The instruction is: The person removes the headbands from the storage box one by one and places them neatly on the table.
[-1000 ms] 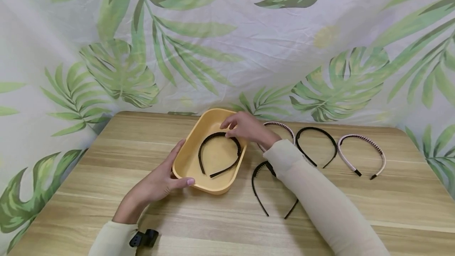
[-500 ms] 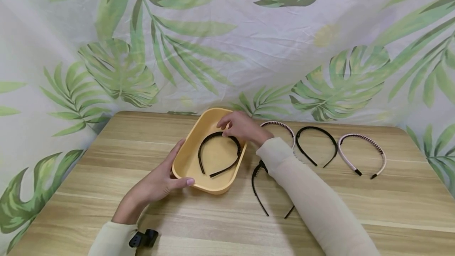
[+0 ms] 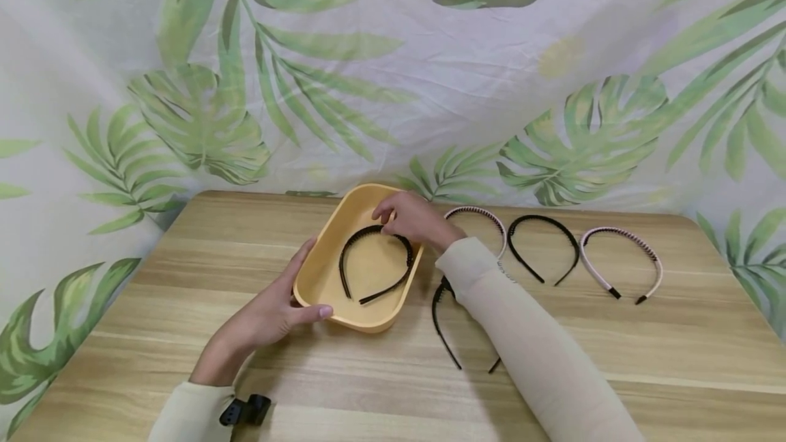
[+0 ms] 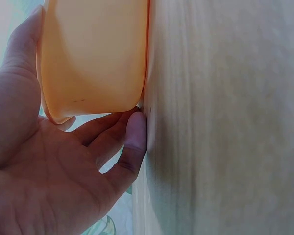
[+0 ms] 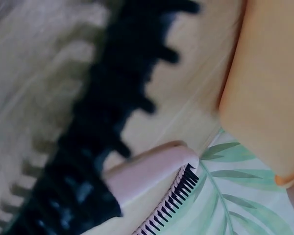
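A yellow plastic bin [image 3: 362,326] sits tilted from square to the table. My left hand [image 3: 270,319] grips its near left corner, thumb over the rim; the left wrist view has the fingers [image 4: 108,142] low by the bin's base. Inside the bin lies a black toothed headband [image 3: 367,229]. My right hand [image 3: 417,217] reaches over the bin's right rim, fingers loosely bent and spread from the thumb, the thumb tip right at the headband's top. Some of its fingers are hidden. Under the right forearm lies another black headband [image 3: 437,319], partly covered by the sleeve.
Right of the bin lie a pink headband [image 3: 474,210], partly behind the right forearm, a black headband [image 3: 543,218] and another pink headband [image 3: 652,256]. The wooden table [image 3: 706,360] meets a leaf-printed cloth [image 3: 467,101] at its back edge.
My right hand and forearm have shifted slightly left over the bin. The headband in the bin and my left hand stay essentially in place.
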A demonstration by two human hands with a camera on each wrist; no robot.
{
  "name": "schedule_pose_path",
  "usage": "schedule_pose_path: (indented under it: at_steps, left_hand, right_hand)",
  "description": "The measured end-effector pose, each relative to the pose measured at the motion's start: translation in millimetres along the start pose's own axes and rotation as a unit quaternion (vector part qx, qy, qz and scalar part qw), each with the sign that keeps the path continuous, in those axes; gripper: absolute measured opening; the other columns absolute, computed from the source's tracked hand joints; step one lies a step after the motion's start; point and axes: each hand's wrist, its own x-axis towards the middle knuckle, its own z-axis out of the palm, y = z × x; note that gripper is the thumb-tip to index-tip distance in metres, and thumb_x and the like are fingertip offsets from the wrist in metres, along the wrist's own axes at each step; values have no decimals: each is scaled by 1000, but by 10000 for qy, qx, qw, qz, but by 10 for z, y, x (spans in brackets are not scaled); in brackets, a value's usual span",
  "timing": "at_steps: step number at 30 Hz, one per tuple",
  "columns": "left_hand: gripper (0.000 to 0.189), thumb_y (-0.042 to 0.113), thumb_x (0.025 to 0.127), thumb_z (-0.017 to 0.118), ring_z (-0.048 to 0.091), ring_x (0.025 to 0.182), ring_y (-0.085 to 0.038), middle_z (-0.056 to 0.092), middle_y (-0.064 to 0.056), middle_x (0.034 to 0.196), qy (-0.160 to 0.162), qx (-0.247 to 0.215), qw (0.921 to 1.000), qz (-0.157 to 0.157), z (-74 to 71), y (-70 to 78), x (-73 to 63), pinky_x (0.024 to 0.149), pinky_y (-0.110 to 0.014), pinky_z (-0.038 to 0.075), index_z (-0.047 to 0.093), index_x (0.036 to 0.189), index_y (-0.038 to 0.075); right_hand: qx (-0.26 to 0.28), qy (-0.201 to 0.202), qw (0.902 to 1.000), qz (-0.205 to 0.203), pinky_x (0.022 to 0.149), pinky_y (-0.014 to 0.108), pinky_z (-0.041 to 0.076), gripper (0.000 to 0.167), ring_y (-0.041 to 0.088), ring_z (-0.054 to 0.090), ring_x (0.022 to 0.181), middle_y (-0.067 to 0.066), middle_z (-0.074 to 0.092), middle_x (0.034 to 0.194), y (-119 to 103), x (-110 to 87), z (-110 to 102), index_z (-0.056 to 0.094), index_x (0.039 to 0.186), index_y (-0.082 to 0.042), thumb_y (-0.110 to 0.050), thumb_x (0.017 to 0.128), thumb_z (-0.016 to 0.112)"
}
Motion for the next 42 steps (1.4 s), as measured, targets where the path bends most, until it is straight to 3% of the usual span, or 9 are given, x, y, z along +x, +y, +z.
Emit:
schedule_pose_path:
  at_steps: [12,18,27,42]
  left_hand:
    - [116,22,92,82,54,135,-39,12,-25,173,-25,-172,9998,37,-12,-18,-4,97,-24,51,-4,170,25]
    - [116,22,92,83,54,135,-39,12,-25,173,-8,-160,9999,44,-7,-19,2,98,-24,50,-3,170,24]
    - [115,22,93,82,53,136,-40,13,-25,173,-5,-114,9999,56,-10,-28,7,98,-24,49,-3,170,24]
    - [116,24,92,83,53,137,-39,14,-25,173,13,-10,10000,25,-5,-21,-1,99,-19,47,-3,170,25]
  right_hand:
    - [-788,-32,9969,-76,98,37,53,28,23,67,105,7,75,108,-20,37,30,80,117,-11,-2,90,77]
    - [-1000,13,9950,-45,97,37,53,30,22,67,102,6,75,105,-29,28,37,81,116,-11,3,90,73]
    - [-940,110,9954,-114,96,37,53,30,23,67,100,8,76,104,-29,22,46,81,114,-10,4,89,72]
    - [-216,218,9995,97,88,37,55,25,23,68,99,8,76,107,8,11,30,79,119,-12,-4,96,70]
